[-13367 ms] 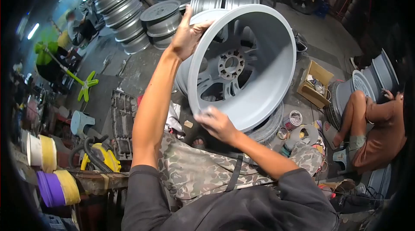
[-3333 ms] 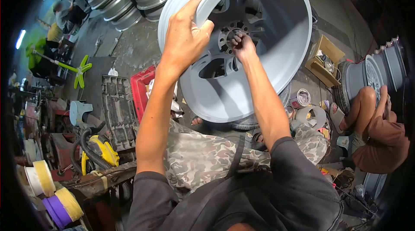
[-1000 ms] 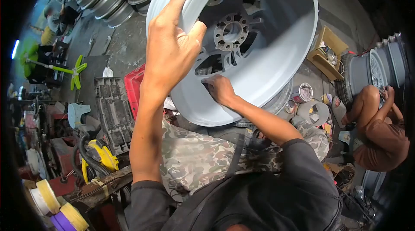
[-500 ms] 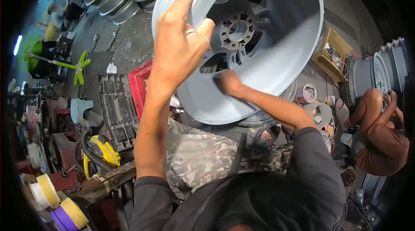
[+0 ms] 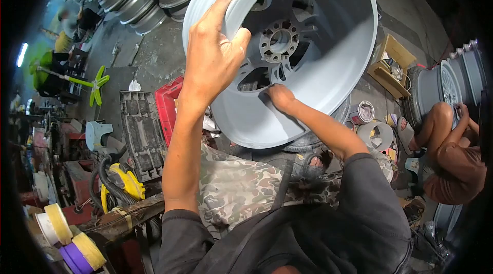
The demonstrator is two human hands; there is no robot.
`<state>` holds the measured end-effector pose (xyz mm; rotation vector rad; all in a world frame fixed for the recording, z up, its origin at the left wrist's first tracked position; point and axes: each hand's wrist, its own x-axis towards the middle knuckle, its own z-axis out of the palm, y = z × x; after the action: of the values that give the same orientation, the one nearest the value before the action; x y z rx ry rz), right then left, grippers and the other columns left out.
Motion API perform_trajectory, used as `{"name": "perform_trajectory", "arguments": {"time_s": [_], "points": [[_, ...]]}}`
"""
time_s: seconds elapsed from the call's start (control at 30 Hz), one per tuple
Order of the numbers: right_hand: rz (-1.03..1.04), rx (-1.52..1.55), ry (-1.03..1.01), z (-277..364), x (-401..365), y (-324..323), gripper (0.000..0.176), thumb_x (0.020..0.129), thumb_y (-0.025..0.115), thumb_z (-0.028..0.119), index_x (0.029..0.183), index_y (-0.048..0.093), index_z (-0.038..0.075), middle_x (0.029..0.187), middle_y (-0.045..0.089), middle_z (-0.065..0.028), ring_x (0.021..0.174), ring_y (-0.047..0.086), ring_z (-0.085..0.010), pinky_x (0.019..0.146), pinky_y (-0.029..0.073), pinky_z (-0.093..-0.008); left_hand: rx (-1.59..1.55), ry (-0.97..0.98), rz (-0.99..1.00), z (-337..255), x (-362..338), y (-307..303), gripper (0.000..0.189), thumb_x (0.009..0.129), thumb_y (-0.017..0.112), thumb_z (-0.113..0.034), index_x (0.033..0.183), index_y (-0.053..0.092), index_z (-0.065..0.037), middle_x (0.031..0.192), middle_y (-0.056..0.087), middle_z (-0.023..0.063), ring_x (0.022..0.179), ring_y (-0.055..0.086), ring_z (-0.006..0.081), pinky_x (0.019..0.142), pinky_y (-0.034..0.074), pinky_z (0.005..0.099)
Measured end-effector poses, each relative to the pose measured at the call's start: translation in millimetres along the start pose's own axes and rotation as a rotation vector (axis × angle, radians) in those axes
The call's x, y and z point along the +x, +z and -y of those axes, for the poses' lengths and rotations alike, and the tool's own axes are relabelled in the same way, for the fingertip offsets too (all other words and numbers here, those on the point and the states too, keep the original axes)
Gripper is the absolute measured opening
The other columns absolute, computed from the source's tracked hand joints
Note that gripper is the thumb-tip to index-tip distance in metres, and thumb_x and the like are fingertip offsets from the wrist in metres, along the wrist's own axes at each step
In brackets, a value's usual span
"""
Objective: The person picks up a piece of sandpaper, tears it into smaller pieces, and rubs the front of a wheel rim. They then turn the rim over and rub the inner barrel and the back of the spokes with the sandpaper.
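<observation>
A large grey wheel rim (image 5: 328, 84) stands tilted in front of me, its open barrel facing me and its spokes and drilled hub at the far end. My left hand (image 5: 214, 53) is closed over the barrel's left edge, thumb on the inner side and fingers on the outside. Down inside the barrel, my right hand (image 5: 281, 97) presses against the lower inner wall with its fingers curled. Whatever lies under those fingers is hidden, and a dark shadow falls beside them.
Beneath the rim lies a tyre (image 5: 308, 143). A red crate (image 5: 167, 104), a black plastic case (image 5: 139, 133) and a yellow machine with a hose (image 5: 126, 180) are on the left. On the right are a cardboard box (image 5: 393, 63), an open can (image 5: 365, 112) and a crouching person (image 5: 452, 161).
My right hand has shifted slightly within the barrel and looks sharper than before. My left hand keeps its grip on the edge, and the rim appears slightly shifted left in view.
</observation>
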<state>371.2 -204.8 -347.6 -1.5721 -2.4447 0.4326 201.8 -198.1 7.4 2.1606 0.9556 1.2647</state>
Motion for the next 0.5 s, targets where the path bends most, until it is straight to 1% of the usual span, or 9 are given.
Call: {"name": "perform_trajectory", "arguments": {"time_s": [0.1, 0.17, 0.2, 0.23, 0.27, 0.33, 0.37, 0.43, 0.5], "points": [[-0.036, -0.074, -0.024, 9.4, 7.0, 2.3, 0.021, 0.087, 0.057, 0.008, 0.098, 0.074, 0.001, 0.099, 0.073, -0.0207, 0.093, 0.072, -0.0377, 0.086, 0.057, -0.0476, -0.055, -0.036, -0.027, 1.2, 0.3, 1.9, 0.056, 0.083, 0.055, 0.003, 0.138, 0.055, 0.006, 0.125, 0.067, 0.0183, 0.115, 0.062, 0.0187, 0.102, 0.046, 0.0314], [0.171, 0.018, 0.064, 40.5, 44.1, -14.8, 0.019, 0.086, 0.064, 0.014, 0.093, 0.077, 0.003, 0.101, 0.073, -0.0223, 0.1, 0.071, -0.0399, 0.087, 0.058, -0.0452, -0.015, -0.012, -0.02, -0.6, 1.5, -1.8, 0.055, 0.082, 0.055, 0.003, 0.138, 0.055, 0.006, 0.125, 0.067, 0.0182, 0.114, 0.062, 0.0186, 0.102, 0.046, 0.0314], [0.013, 0.232, -0.117, 33.4, 76.3, 17.1, 0.019, 0.084, 0.067, 0.015, 0.095, 0.078, 0.004, 0.102, 0.073, -0.0224, 0.096, 0.071, -0.0422, 0.084, 0.058, -0.0467, 0.019, -0.005, -0.011, -1.4, 2.5, -1.9, 0.055, 0.082, 0.054, 0.003, 0.137, 0.055, 0.006, 0.124, 0.067, 0.0181, 0.114, 0.062, 0.0186, 0.102, 0.046, 0.0314], [-0.138, 0.461, -0.174, 77.2, 77.9, -46.7, 0.021, 0.084, 0.068, 0.018, 0.096, 0.077, 0.003, 0.096, 0.074, -0.0205, 0.087, 0.071, -0.0425, 0.077, 0.057, -0.0477, 0.014, 0.009, -0.008, -1.3, 3.2, -1.1, 0.055, 0.082, 0.054, 0.003, 0.137, 0.055, 0.006, 0.124, 0.067, 0.0181, 0.114, 0.062, 0.0186, 0.102, 0.046, 0.0314], [-0.486, 0.802, -0.212, 98.3, 103.0, -49.1, 0.026, 0.085, 0.069, 0.023, 0.097, 0.075, 0.001, 0.088, 0.074, -0.0212, 0.077, 0.07, -0.0428, 0.072, 0.054, -0.0483, 0.033, 0.017, -0.023, -0.7, 2.9, -0.5, 0.056, 0.081, 0.054, 0.003, 0.137, 0.055, 0.006, 0.125, 0.067, 0.0182, 0.114, 0.062, 0.0188, 0.102, 0.045, 0.0315], [-0.596, 1.162, -0.065, 139.6, 96.8, -124.6, 0.03, 0.087, 0.068, 0.027, 0.097, 0.073, 0.0, 0.085, 0.072, -0.0235, 0.075, 0.068, -0.0439, 0.071, 0.052, -0.0494, 0.047, -0.003, -0.028, -0.1, 2.5, -1.5, 0.057, 0.08, 0.055, 0.003, 0.138, 0.055, 0.005, 0.126, 0.067, 0.019, 0.116, 0.061, 0.02, 0.104, 0.044, 0.0316], [-0.605, 1.16, -0.072, 140.8, 93.9, -120.8, 0.03, 0.087, 0.068, 0.027, 0.097, 0.073, 0.0, 0.085, 0.072, -0.0235, 0.075, 0.068, -0.0439, 0.071, 0.052, -0.0494, 0.05, 0.007, -0.029, 2.0, 2.9, -1.6, 0.057, 0.08, 0.055, 0.003, 0.138, 0.055, 0.005, 0.126, 0.067, 0.019, 0.116, 0.061, 0.02, 0.104, 0.044, 0.0316], [-0.581, 0.921, -0.014, 135.2, 83.6, -91.0, 0.023, 0.088, 0.067, 0.023, 0.093, 0.075, 0.002, 0.084, 0.071, -0.0241, 0.077, 0.069, -0.0445, 0.073, 0.053, -0.0494, 0.066, 0.022, -0.035, 5.8, 3.2, -1.9, 0.057, 0.081, 0.056, 0.003, 0.138, 0.055, 0.005, 0.127, 0.066, 0.0196, 0.118, 0.061, 0.0206, 0.104, 0.044, 0.0314], [-0.268, 0.526, -0.011, 94.7, 57.6, -31.2, 0.019, 0.089, 0.066, 0.019, 0.089, 0.076, 0.004, 0.086, 0.072, -0.0232, 0.082, 0.07, -0.0432, 0.076, 0.056, -0.0497, 0.076, -0.004, -0.028, 4.3, 3.7, -3.0, 0.057, 0.081, 0.056, 0.004, 0.137, 0.055, 0.005, 0.128, 0.066, 0.0198, 0.119, 0.062, 0.0211, 0.105, 0.044, 0.0315]]}}
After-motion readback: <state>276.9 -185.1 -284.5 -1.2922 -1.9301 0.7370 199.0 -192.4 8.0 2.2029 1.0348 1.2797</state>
